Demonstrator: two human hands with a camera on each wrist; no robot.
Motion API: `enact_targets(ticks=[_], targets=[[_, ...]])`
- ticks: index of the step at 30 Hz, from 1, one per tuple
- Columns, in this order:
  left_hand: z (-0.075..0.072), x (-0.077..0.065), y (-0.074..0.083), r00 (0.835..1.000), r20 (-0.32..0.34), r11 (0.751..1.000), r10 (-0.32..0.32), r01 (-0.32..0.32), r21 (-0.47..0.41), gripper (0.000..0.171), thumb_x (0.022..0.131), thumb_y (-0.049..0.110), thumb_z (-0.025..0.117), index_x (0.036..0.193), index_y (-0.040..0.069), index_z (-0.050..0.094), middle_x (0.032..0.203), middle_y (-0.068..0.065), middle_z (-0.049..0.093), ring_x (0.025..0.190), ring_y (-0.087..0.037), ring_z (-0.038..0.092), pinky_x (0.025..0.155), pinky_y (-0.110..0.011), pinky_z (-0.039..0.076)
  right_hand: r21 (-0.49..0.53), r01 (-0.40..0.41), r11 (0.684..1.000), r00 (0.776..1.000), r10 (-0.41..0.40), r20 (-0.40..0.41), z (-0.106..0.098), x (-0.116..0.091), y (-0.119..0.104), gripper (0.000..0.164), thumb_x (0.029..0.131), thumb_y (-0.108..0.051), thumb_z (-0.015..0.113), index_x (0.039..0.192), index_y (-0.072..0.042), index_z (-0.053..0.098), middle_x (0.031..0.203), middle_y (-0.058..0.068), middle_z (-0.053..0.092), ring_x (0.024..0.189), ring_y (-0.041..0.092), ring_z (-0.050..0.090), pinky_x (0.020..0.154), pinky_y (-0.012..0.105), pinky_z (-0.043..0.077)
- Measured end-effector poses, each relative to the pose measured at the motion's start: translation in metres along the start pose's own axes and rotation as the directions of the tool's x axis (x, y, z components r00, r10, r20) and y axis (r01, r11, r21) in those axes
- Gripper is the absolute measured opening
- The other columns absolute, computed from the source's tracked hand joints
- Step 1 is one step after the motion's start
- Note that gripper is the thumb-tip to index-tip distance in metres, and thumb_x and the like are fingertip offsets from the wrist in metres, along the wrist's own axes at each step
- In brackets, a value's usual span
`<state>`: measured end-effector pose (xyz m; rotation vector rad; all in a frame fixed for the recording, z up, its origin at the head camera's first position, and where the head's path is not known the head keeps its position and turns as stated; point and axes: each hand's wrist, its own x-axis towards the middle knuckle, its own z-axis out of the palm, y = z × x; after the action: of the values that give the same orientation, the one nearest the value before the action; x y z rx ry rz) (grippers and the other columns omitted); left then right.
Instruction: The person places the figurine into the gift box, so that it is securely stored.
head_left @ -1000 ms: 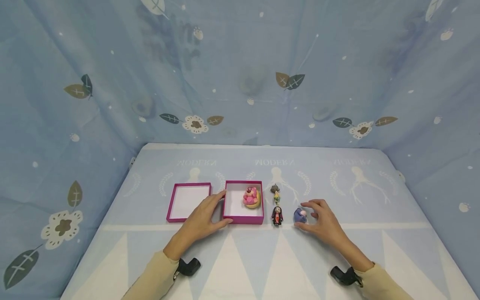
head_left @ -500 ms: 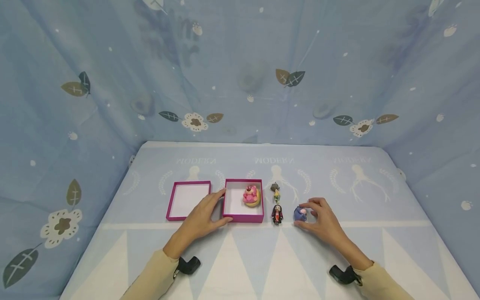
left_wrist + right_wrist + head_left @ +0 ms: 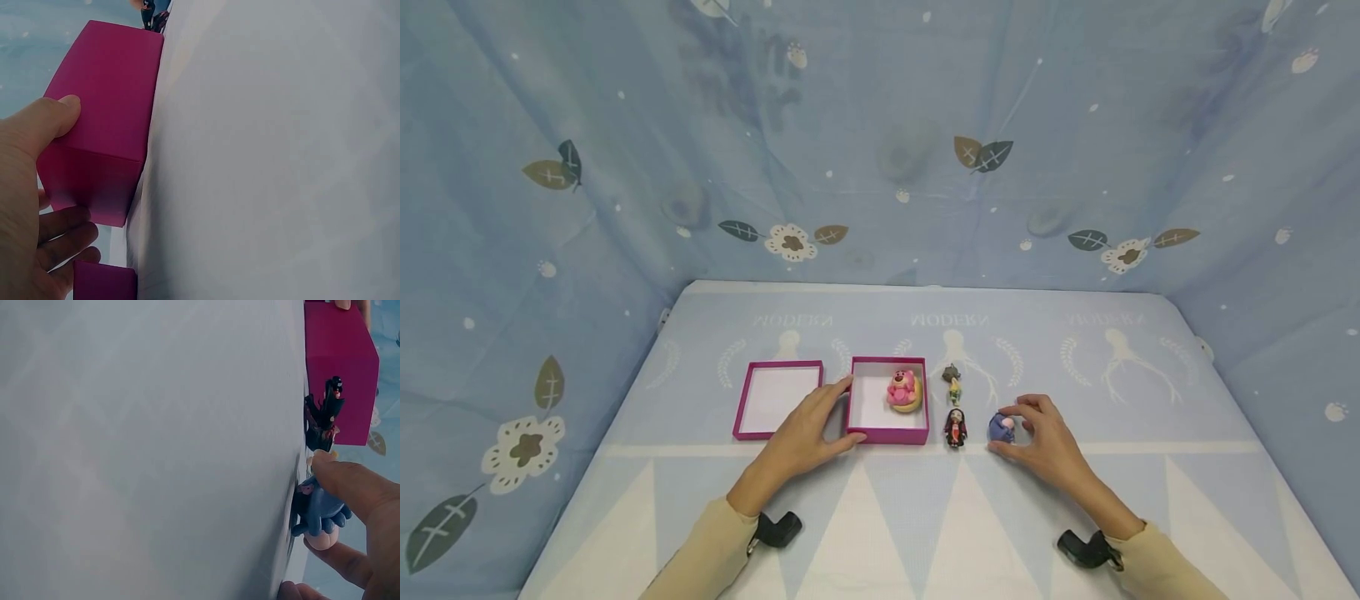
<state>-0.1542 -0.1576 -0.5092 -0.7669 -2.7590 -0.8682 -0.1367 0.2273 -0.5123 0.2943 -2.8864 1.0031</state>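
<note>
In the head view my left hand [image 3: 803, 429] holds the left side of an open magenta box [image 3: 895, 436]; its thumb lies on the front wall and other fingers reach along the side. Inside, at the right, sits a pink bear figurine [image 3: 902, 388] on a yellow base. My right hand [image 3: 1047, 437] pinches a small blue figurine [image 3: 1000, 427] with a pink part between thumb and forefinger, low at the tabletop. The right wrist view shows the blue figurine [image 3: 322, 509] tipped sideways in that camera's picture; whether it touches the cloth is unclear.
Between box and right hand lie a black-haired figurine [image 3: 955, 428] in dark and red and, behind it, a small yellow-green figurine [image 3: 954, 390] with a brownish top. A magenta-rimmed lid [image 3: 741, 410] lies left of the box, white inside up. Blue curtains surround the table.
The right forefinger has closed in on the blue figurine, which was only flanked by finger and thumb a second ago. Left hand and box stay put; the head view has tilted slightly.
</note>
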Motion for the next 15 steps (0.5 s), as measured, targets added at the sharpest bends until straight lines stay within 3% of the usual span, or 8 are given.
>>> enact_targets(ticks=[15], targets=[[0.0020, -0.0003, -0.0004, 1.000, 0.002, 1.000, -0.012, 0.012, 0.008, 0.089, 0.079, 0.045, 0.080, 0.150, 0.011, 0.039, 0.142, -0.008, 0.054, 0.128, -0.027, 0.054, 0.105, -0.047, 0.047, -0.015, -0.004, 1.000, 1.000, 0.004, 0.001, 0.0015, -0.0001, 0.0002, 0.052, 0.070, -0.028, 0.088, 0.113, -0.006, 0.070, 0.127, 0.017, 0.050, 0.108, 0.034, 0.057, 0.089, 0.048, 0.054]])
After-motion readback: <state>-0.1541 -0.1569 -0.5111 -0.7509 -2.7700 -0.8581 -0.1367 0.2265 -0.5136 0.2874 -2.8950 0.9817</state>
